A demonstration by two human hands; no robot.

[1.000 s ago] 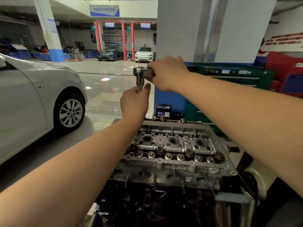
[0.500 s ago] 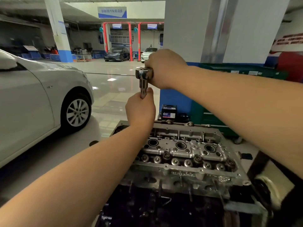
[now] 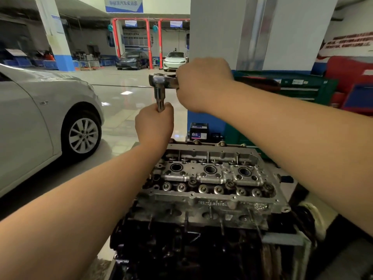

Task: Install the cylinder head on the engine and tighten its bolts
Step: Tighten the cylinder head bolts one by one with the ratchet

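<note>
Nearest, seated square on the dark engine: the cylinder head, cast metal, judged heavy and rigid, sharp-edged and likely oily, best lifted by its two ends. Above its far-left corner, left hand wrapped round the lower end of the socket extension, hiding the bolt beneath. Farthest, right hand clenched round the ratchet handle close to its head; steel, stiff, possibly slippery.

Left: silver car with spoked alloy wheel
Background: dark car, white car, red lift posts
Right: green metal tool cabinet
Centre: white-and-blue pillar
</note>
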